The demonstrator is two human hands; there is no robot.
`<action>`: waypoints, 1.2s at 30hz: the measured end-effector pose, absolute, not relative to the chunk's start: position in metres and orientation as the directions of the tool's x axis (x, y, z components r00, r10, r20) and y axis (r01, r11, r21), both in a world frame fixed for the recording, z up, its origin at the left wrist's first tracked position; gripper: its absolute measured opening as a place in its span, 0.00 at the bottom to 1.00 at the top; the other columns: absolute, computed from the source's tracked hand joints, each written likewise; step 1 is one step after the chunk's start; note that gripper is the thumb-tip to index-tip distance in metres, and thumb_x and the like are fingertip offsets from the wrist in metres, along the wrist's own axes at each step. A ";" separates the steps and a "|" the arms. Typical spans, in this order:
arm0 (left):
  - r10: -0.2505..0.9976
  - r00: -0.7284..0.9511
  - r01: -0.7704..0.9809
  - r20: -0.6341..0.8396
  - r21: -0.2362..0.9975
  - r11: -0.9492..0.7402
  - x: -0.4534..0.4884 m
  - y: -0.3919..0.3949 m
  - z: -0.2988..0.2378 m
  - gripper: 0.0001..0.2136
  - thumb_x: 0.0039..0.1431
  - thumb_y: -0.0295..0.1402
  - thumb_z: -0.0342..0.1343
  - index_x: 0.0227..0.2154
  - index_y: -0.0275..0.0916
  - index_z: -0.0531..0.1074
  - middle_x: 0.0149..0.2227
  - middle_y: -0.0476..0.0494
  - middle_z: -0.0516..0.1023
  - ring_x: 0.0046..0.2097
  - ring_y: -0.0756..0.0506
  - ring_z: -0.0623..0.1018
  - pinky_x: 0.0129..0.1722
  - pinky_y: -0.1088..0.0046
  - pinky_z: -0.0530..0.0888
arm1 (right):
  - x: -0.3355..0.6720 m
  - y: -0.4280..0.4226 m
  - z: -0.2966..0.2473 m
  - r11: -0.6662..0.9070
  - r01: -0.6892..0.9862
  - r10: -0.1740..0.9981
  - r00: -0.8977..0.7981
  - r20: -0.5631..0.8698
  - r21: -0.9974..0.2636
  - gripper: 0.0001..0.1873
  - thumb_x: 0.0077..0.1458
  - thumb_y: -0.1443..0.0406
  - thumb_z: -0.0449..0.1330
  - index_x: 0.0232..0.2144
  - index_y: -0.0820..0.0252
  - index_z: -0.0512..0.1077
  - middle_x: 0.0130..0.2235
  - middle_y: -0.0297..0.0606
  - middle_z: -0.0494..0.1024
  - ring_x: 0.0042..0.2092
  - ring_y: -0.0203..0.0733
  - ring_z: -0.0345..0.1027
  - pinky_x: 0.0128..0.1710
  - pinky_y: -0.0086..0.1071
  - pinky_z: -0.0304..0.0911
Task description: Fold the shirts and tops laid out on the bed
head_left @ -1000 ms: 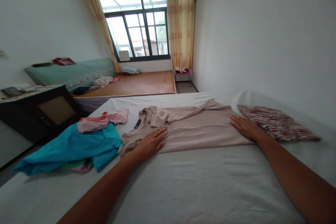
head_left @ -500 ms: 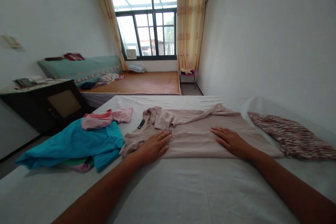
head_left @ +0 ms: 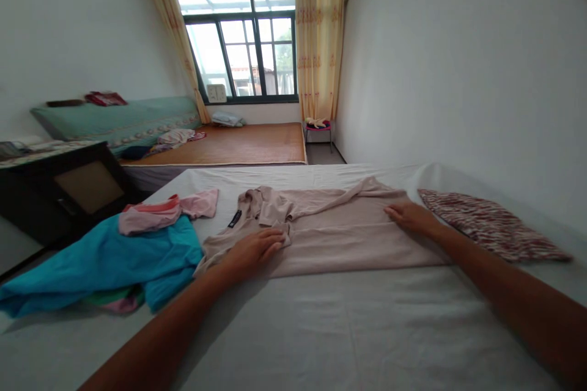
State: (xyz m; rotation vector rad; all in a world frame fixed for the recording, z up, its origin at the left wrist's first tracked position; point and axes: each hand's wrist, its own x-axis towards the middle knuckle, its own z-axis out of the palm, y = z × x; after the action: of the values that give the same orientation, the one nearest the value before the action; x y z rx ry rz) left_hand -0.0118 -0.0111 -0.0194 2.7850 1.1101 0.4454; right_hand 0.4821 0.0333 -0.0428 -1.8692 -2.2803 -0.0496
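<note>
the beige t-shirt (head_left: 339, 241), judged limp, light and best held at the hem (head_left: 438, 256), was touched by left hand (head_left: 257, 250), unclenched, and right hand (head_left: 411, 219), grip indeterminable.

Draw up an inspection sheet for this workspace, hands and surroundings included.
Surface: white sheet, lightly creased.
Garment in hand: beige shirt, spread sideways, black label at the collar, sleeve fabric bunched nearby.
Clutter: turquoise garment and pink garment heaped left; mottled fabric item right.
Left hand: resting on the shirt near the collar end.
Right hand: on the shirt's opposite end; grip unclear.
Cables: nothing seen.
Surroundings: window, yellow curtains, dark cabinet, brown-topped bed.
</note>
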 end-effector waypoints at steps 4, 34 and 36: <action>0.798 0.576 0.786 0.175 0.147 -0.600 -0.025 0.012 0.004 0.15 0.64 0.35 0.45 0.46 0.44 0.75 0.47 0.43 0.78 0.47 0.42 0.77 0.48 0.66 0.72 | 0.490 0.082 -0.021 0.225 0.973 0.954 -0.210 0.215 -0.046 0.22 0.59 0.60 0.46 0.47 0.56 0.74 0.48 0.43 0.78 0.47 0.48 0.72 0.49 0.40 0.65; 0.981 -0.172 -0.096 0.093 0.989 -0.111 0.007 0.176 0.046 0.06 0.52 0.27 0.58 0.31 0.35 0.67 0.31 0.48 0.74 0.31 0.53 0.76 0.35 0.75 0.76 | 0.514 0.169 0.003 -0.018 0.997 0.983 0.003 0.184 0.078 0.17 0.54 0.53 0.50 0.36 0.55 0.73 0.45 0.46 0.77 0.47 0.54 0.67 0.40 0.45 0.61; 0.979 -0.167 -0.134 0.115 0.981 -0.138 0.008 0.169 0.051 0.06 0.52 0.28 0.58 0.31 0.35 0.67 0.31 0.48 0.75 0.32 0.53 0.76 0.38 0.74 0.76 | 0.517 0.161 0.013 -0.036 0.999 0.958 0.040 0.285 -0.019 0.20 0.57 0.52 0.47 0.39 0.57 0.72 0.41 0.46 0.77 0.42 0.52 0.70 0.36 0.40 0.61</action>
State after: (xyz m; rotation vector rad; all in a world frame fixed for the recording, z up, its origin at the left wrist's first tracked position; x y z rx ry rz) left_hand 0.0075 0.1695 0.0511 1.1115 1.1505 1.4861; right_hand 0.5173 0.1606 0.0132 -2.1000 -2.0201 -0.2857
